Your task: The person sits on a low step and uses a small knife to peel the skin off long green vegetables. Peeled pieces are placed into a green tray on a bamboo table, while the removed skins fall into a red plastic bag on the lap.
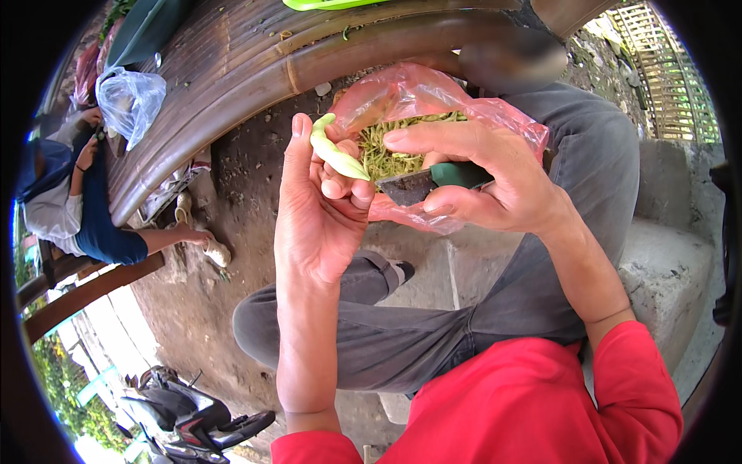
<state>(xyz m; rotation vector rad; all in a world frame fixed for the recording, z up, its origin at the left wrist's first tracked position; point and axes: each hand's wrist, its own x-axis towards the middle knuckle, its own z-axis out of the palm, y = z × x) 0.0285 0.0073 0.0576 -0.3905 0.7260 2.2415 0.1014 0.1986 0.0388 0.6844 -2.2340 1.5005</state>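
Pale green and slightly curled, a bean pod rests between the thumb and fingers of my left hand. My right hand holds a short, dark knife blade with green wrapping at its handle end; the thumb and index finger are spread apart around it. Behind both hands lies a red translucent plastic bag, its mouth wide. Many thin green and yellowish plant strips fill it. The hands partly cover the bag and its contents.
A bamboo bench curves across the upper left, bearing a clear plastic bag. Another person sits at the far left. A motorcycle stands lower left. Beside my leg is a concrete block. A bright green tray's edge shows at the top.
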